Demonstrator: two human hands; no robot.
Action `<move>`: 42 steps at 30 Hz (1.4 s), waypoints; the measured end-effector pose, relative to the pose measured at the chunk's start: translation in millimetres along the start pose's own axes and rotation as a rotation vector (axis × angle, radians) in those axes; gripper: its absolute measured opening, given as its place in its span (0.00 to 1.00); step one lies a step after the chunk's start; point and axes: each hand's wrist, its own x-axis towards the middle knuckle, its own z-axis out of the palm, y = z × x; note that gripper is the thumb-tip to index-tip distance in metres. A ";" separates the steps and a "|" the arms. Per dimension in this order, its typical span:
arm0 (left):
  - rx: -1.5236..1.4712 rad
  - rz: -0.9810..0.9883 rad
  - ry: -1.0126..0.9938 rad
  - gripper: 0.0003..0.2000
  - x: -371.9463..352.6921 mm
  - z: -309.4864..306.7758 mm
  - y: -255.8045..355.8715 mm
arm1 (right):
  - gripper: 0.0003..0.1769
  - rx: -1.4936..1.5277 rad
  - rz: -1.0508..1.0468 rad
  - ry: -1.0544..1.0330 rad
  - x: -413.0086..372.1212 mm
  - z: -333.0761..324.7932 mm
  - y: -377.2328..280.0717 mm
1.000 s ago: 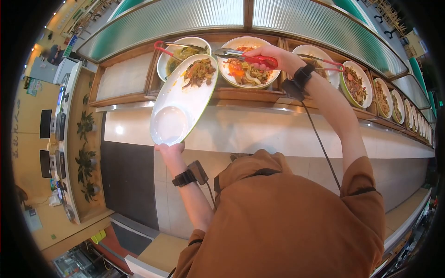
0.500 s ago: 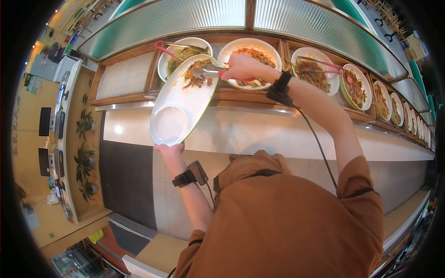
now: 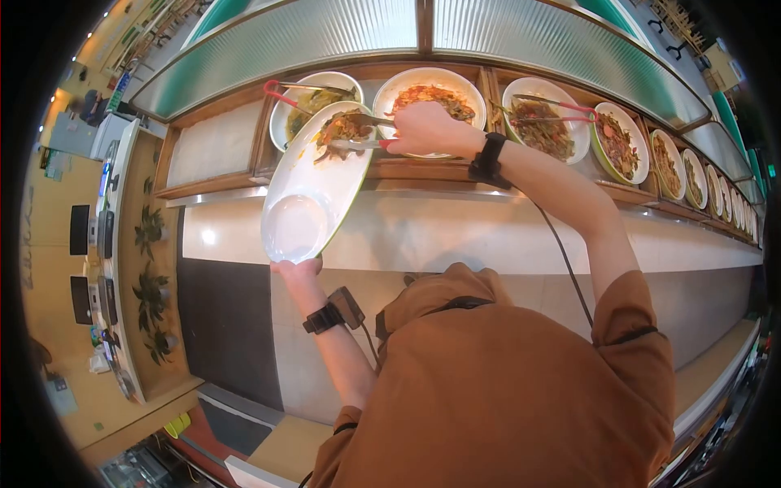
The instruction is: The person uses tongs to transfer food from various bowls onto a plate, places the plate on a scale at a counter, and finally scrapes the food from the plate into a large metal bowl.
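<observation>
My left hand (image 3: 297, 267) grips the lower end of a long white plate (image 3: 325, 180) with a green rim, held tilted in front of the counter. A small white bowl (image 3: 296, 226) sits at the plate's near end, and cooked food (image 3: 340, 130) lies at its far end. Closed around metal tongs (image 3: 355, 145) with red handles, my right hand (image 3: 429, 130) is over the near edge of a round dish (image 3: 443, 91) of reddish food. The tongs' arms are spread at the food on the plate.
Left of that dish is a bowl of greenish food (image 3: 316, 99) with red-handled tongs. More dishes (image 3: 543, 122) line the wooden counter (image 3: 407, 175) to the right. Ribbed glass panels (image 3: 325, 41) stand behind. Plants and monitors (image 3: 79, 230) are at the left.
The tongs' arms have spread apart at the food on the plate. My right hand and the plate have shifted slightly, and the food pile on the plate looks looser.
</observation>
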 end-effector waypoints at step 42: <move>0.300 0.082 0.125 0.16 5.5 -4.1 4.8 | 0.13 1.408 0.729 -0.512 -24.3 18.4 96.0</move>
